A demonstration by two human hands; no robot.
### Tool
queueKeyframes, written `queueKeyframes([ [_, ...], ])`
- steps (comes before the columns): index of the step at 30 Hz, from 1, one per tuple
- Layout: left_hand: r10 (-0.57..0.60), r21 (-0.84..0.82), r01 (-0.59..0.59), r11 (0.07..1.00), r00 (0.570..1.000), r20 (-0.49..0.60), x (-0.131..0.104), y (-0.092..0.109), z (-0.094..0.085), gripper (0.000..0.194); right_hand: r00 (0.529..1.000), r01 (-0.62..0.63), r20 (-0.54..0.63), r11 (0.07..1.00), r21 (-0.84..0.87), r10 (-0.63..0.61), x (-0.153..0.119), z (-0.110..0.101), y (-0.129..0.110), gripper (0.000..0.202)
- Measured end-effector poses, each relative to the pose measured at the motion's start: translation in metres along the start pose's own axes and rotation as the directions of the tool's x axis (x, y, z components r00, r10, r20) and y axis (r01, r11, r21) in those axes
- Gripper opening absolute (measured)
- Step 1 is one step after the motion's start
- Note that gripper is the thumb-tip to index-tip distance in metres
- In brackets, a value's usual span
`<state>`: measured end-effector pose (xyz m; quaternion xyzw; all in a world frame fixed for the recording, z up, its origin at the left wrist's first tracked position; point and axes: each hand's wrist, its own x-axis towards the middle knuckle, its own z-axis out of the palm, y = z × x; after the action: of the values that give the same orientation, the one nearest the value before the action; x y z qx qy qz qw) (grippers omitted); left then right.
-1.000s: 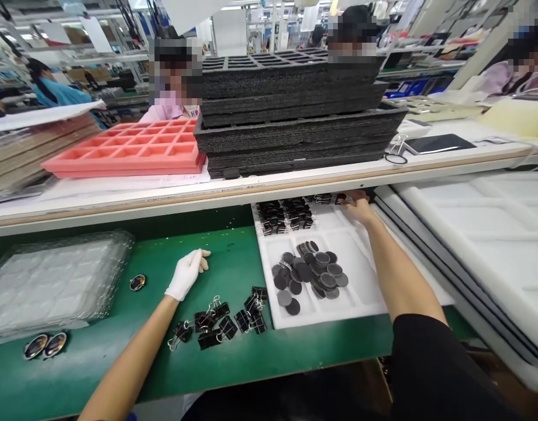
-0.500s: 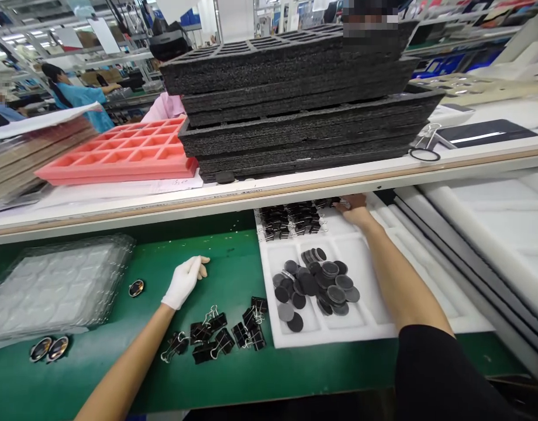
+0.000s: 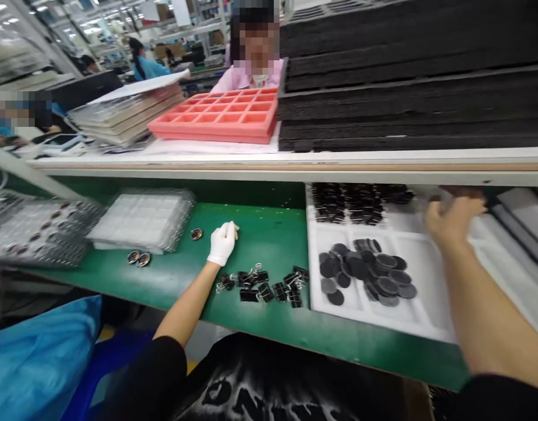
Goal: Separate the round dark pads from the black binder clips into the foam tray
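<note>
My left hand (image 3: 223, 242), in a white glove, rests over the green bench with its fingers curled in; whatever they hold, if anything, is hidden. Left of it lies a small round part with a dark, shiny centre (image 3: 196, 234). Several black binder clips (image 3: 260, 285) are scattered nearer to me. Blurred by motion, my right hand (image 3: 457, 219) is at the far right part of the white foam tray (image 3: 427, 245), just under the shelf edge; its grip does not show clearly. Dark round discs (image 3: 359, 266) lie heaped in the tray, with rows of binder clips (image 3: 348, 202) behind them.
A shelf edge (image 3: 251, 175) runs across above the bench, carrying black foam stacks (image 3: 404, 111) and a red compartment tray (image 3: 216, 120). Clear plastic trays (image 3: 141, 216) stand at left, near two more round parts (image 3: 138, 258). A person in pink (image 3: 269, 73) is beyond the shelf.
The view has swung left, bringing more clear trays and a person beyond the shelf into sight. My right hand has moved right, away from the clip rows. My left hand stays by the round part.
</note>
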<state>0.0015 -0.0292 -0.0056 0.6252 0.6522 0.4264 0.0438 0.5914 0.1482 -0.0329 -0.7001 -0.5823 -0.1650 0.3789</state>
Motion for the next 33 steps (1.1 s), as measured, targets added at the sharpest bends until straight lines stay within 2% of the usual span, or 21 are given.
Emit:
queueKeyframes([
  [1, 0.057, 0.100, -0.056, 0.993, 0.998, -0.006, -0.005, -0.010, -0.013, 0.047, 0.998, -0.027, 0.051, 0.997, 0.072, 0.024, -0.011, -0.009, 0.001, 0.060],
  [2, 0.097, 0.206, -0.094, 0.974, 0.995, -0.004, -0.009, -0.020, -0.027, 0.041, 0.988, 0.006, 0.152, 0.987, 0.161, -0.030, -0.025, -0.021, 0.000, 0.058],
  [3, 0.108, 0.313, -0.100, 0.944, 0.994, -0.007, -0.013, -0.030, -0.041, 0.039, 0.953, 0.039, 0.280, 0.966, 0.255, -0.112, -0.043, -0.034, -0.002, 0.055],
  [4, 0.091, 0.419, -0.073, 0.905, 0.996, -0.021, -0.015, -0.039, -0.054, 0.047, 0.895, 0.038, 0.406, 0.940, 0.338, -0.182, -0.062, -0.049, -0.006, 0.052],
  [5, 0.057, 0.517, -0.030, 0.855, 0.998, -0.036, -0.017, -0.048, -0.065, 0.059, 0.813, 0.038, 0.520, 0.915, 0.402, -0.263, -0.082, -0.064, -0.012, 0.052],
  [6, 0.008, 0.590, 0.023, 0.807, 0.999, -0.050, -0.016, -0.055, -0.073, 0.067, 0.738, 0.051, 0.592, 0.902, 0.429, -0.323, -0.101, -0.079, -0.021, 0.055],
  [7, -0.051, 0.625, 0.077, 0.777, 0.997, -0.059, -0.015, -0.061, -0.078, 0.069, 0.698, 0.073, 0.627, 0.905, 0.418, -0.346, -0.119, -0.091, -0.030, 0.059],
  [9, -0.130, 0.627, 0.115, 0.771, 0.991, -0.023, -0.012, -0.067, -0.077, 0.058, 0.722, 0.102, 0.618, 0.932, 0.347, -0.310, -0.145, -0.110, -0.051, 0.060],
  [11, -0.117, 0.574, 0.056, 0.817, 0.991, 0.069, -0.009, -0.063, -0.064, 0.048, 0.779, 0.093, 0.568, 0.945, 0.313, -0.265, -0.157, -0.121, -0.068, 0.056],
  [14, 0.045, 0.413, -0.155, 0.897, 0.964, 0.264, -0.006, -0.045, -0.036, 0.050, 0.822, 0.049, 0.511, 0.926, 0.375, -0.251, -0.156, -0.129, -0.080, 0.049],
  [16, 0.192, 0.279, -0.308, 0.910, 0.907, 0.374, -0.004, -0.029, -0.019, 0.059, 0.834, 0.001, 0.497, 0.900, 0.435, -0.241, -0.152, -0.131, -0.083, 0.043],
  [18, 0.284, 0.216, -0.396, 0.892, 0.865, 0.414, -0.002, -0.014, -0.008, 0.075, 0.844, -0.035, 0.484, 0.877, 0.480, -0.231, -0.147, -0.133, -0.083, 0.034],
  [20, 0.261, 0.272, -0.377, 0.885, 0.888, 0.378, 0.000, -0.005, -0.003, 0.093, 0.857, -0.016, 0.457, 0.874, 0.485, -0.238, -0.144, -0.133, -0.085, 0.029],
  [22, 0.157, 0.375, -0.278, 0.884, 0.933, 0.322, 0.000, -0.001, -0.004, 0.099, 0.877, 0.032, 0.410, 0.883, 0.468, -0.249, -0.141, -0.135, -0.090, 0.029],
  [24, 0.067, 0.429, -0.207, 0.879, 0.946, 0.319, -0.001, -0.001, -0.006, 0.088, 0.910, 0.020, 0.356, 0.879, 0.476, -0.213, -0.139, -0.139, -0.101, 0.029],
  [26, 0.047, 0.411, -0.208, 0.888, 0.928, 0.369, -0.001, 0.000, -0.004, 0.066, 0.931, -0.077, 0.341, 0.843, 0.532, -0.131, -0.137, -0.141, -0.121, 0.029],
  [27, 0.068, 0.378, -0.232, 0.896, 0.914, 0.400, 0.000, 0.002, -0.001, 0.058, 0.925, -0.140, 0.367, 0.808, 0.572, -0.099, -0.136, -0.141, -0.136, 0.030],
  [29, 0.137, 0.296, -0.297, 0.908, 0.877, 0.461, 0.005, 0.009, 0.010, 0.051, 0.878, -0.257, 0.466, 0.714, 0.652, -0.110, -0.134, -0.135, -0.173, 0.031],
  [31, 0.208, 0.221, -0.366, 0.904, 0.827, 0.522, 0.013, 0.018, 0.023, 0.058, 0.790, -0.331, 0.572, 0.630, 0.702, -0.222, -0.134, -0.120, -0.217, 0.030],
  [33, 0.251, 0.160, -0.406, 0.900, 0.782, 0.571, 0.020, 0.023, 0.034, 0.070, 0.671, -0.400, 0.660, 0.585, 0.706, -0.338, -0.135, -0.097, -0.262, 0.025],
])
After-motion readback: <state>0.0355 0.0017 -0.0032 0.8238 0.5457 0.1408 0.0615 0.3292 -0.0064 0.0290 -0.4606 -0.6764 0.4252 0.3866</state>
